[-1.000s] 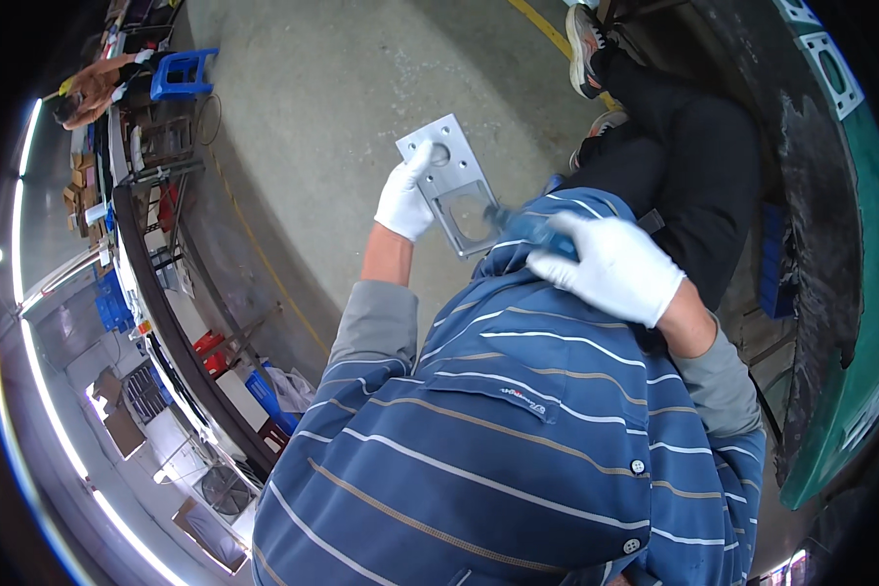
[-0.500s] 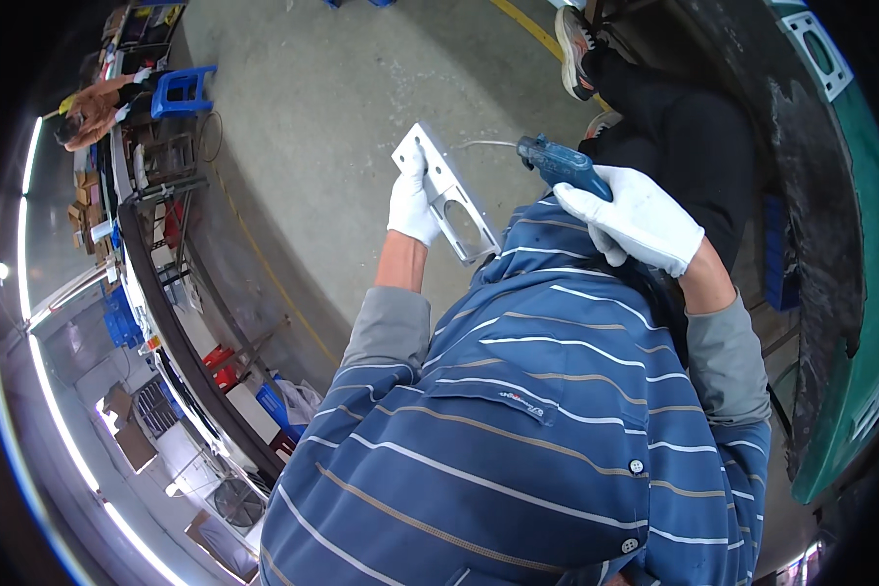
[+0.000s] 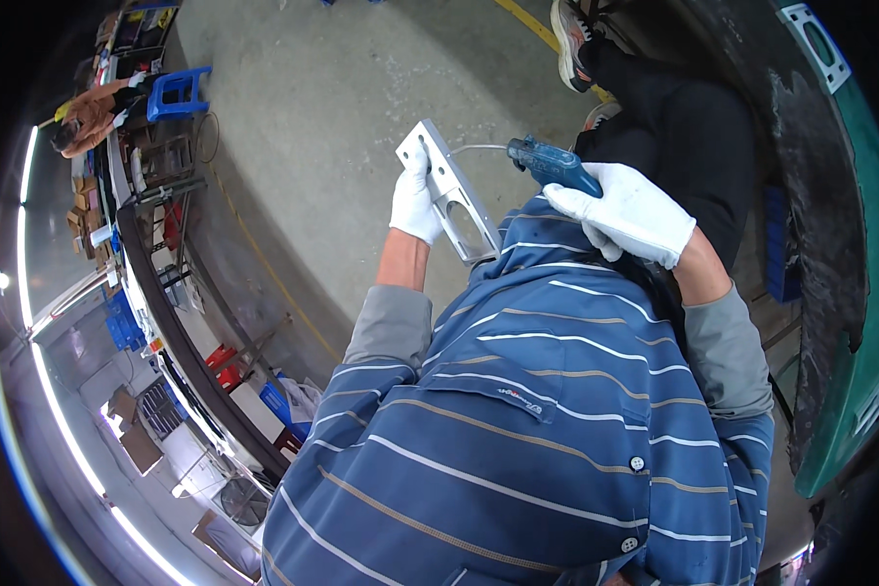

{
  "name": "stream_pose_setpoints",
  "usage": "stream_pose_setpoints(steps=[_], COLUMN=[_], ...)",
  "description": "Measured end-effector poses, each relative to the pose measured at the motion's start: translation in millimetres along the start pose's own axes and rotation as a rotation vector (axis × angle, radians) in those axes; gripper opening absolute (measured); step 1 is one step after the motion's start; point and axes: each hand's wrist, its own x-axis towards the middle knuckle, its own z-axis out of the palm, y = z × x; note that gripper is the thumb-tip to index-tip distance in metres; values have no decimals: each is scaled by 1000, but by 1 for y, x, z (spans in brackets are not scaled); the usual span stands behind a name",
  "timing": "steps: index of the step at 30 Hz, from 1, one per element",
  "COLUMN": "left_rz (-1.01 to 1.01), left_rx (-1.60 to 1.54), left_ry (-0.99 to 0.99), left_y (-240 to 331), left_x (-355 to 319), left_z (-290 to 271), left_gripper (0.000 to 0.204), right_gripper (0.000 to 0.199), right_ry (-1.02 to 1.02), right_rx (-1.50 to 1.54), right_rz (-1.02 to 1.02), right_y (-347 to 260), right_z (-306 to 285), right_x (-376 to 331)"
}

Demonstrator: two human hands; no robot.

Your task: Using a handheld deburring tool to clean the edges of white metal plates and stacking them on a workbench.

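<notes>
My left hand (image 3: pixel 415 203), in a white glove, is closed around a silver metal plate (image 3: pixel 445 182) with small holes and one large oval cutout. The plate is tilted, and its lower end comes close to my striped shirt. In my gloved right hand (image 3: pixel 637 213) is a blue air blow gun (image 3: pixel 555 166), gripped by its handle. Its thin bent nozzle (image 3: pixel 481 147) points left, with the tip at or very near the plate's right edge; whether they touch I cannot tell.
A similar plate (image 3: pixel 816 47) lies on the green-topped table (image 3: pixel 874 186) to my right. Far left, a person (image 3: pixel 90 117) in an orange-brown top is at a long bench, beside a blue stool (image 3: pixel 179 95). Blue crates and boxes stand along that side.
My right hand and the blow gun have shifted slightly left, bringing the nozzle to the plate's edge. The plate has moved a little in my left hand's grip.
</notes>
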Motion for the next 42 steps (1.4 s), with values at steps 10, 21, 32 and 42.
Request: stream_pose_setpoints(steps=[10,21,32,42], left_rz=[71,111,117,111], left_rx=[-131,-175,-167,-112], left_ry=[42,26,27,89], left_y=[18,26,26,16], left_x=[15,27,29,36], left_z=[-16,-28,-31,-25], left_gripper=[39,36,37,47], right_gripper=[49,51,52,47], right_ry=[-91,-119,-127,-130], right_rx=[-56,-92,-112,-100], right_rz=[8,49,47,57], right_y=[14,12,14,8], right_z=[-4,0,-1,3], right_x=[-7,-12,-11,-15])
